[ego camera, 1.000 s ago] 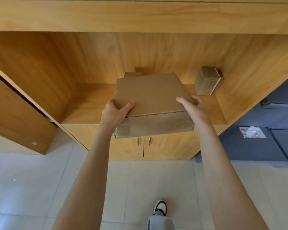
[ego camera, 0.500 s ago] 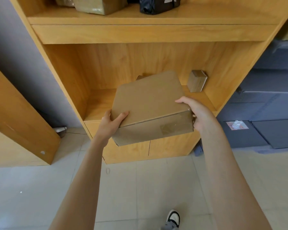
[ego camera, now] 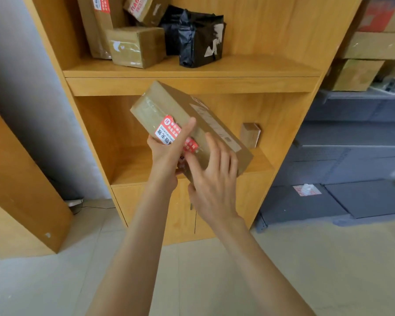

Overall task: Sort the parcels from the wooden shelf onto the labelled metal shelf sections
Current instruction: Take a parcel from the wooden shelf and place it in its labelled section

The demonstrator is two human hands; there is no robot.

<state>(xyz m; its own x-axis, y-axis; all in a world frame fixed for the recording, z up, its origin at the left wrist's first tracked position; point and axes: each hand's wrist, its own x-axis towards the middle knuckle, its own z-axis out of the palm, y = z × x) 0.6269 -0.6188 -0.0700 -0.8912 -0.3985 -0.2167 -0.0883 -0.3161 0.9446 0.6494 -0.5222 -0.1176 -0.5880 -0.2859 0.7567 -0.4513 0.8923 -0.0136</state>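
Up and over goes the flat brown cardboard parcel [ego camera: 189,126] — half a second ago it sat level between both hands with its plain top showing, and now it's tipped on a steep diagonal in front of the wooden shelf unit [ego camera: 192,85], taped face and red-and-white sticker [ego camera: 168,130] turned toward the camera. The left hand [ego camera: 167,151] grips it from below, thumb laid across the sticker, fingers tucked behind. The right hand [ego camera: 211,179] has come off its side grip; fingers are spread and straight, fingertips brushing the lower face, not clamped on anything. That's the risk: one hand carries a tilted box, and if the thumb slides on the glossy tape the parcel could slip down toward the tiled floor. Meanwhile the view has lifted, so the upper shelf's load now shows in full — a small taped brown box [ego camera: 137,46] and a crumpled black plastic-wrapped parcel [ego camera: 200,39] — while a little cardboard box [ego camera: 250,134] waits deep on the lower shelf. Off right, the grey metal shelf [ego camera: 351,156] is the likely destination once the label is read.
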